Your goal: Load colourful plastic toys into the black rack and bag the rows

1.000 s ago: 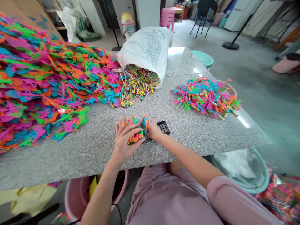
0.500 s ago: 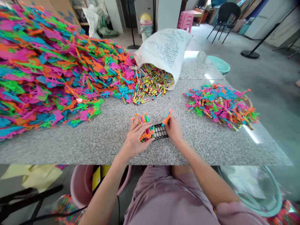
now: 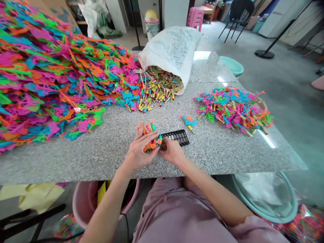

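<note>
My left hand [image 3: 141, 148] is wrapped round a cluster of small bright plastic pieces [image 3: 153, 144], orange, green, blue and pink, some with round orange ends. They sit at the left part of a black grid rack [image 3: 181, 136] lying on the table. Close against the cluster, my right hand [image 3: 172, 150] has its fingers curled and pinched at the rack's near side; whatever lies between them is hidden. Just beyond the rack lies a blue and orange toy-gun-shaped piece [image 3: 188, 120] with a yellow tube [image 3: 190, 128] at it.
A large heap of bright plastic pieces [image 3: 63, 77] covers the table's left. Small yellow and red tubes [image 3: 162, 86] spill from a white sack [image 3: 174, 47]. On the right is a smaller pile [image 3: 234, 108]. Tubs, one pink [image 3: 82, 209] and one teal [image 3: 291, 209], stand below the granite table [image 3: 101, 162].
My right hand has let go of a blue and orange piece, which now lies beyond the rack. The hand has moved left to the cluster. My left hand stays round the pieces.
</note>
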`<state>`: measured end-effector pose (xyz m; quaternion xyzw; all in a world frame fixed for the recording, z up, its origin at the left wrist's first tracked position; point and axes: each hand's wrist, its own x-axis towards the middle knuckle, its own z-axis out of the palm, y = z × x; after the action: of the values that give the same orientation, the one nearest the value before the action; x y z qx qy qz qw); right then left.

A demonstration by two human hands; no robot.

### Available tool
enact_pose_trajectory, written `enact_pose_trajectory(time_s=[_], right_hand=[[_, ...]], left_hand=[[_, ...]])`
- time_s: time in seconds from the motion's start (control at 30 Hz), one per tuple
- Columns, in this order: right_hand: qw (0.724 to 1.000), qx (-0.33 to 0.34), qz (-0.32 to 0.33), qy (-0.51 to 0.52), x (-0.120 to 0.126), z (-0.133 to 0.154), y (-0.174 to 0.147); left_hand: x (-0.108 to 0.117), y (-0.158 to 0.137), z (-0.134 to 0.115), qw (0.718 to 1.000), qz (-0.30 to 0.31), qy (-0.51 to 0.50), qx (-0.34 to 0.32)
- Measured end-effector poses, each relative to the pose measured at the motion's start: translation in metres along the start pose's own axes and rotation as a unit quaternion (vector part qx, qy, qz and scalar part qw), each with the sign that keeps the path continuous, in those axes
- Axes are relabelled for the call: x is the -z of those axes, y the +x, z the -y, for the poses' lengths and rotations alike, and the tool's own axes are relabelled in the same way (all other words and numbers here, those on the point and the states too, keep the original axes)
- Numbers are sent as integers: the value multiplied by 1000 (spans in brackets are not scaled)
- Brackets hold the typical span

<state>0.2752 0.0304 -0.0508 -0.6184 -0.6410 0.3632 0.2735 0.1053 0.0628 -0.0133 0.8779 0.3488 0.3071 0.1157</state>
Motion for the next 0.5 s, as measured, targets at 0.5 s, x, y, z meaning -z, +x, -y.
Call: enact_pose_trajectory(time_s=[0.5], right_hand=[[973,176,25,-150,-2,-24,-10]], left_hand=[[2,0,-4,1000,9,-3,20]])
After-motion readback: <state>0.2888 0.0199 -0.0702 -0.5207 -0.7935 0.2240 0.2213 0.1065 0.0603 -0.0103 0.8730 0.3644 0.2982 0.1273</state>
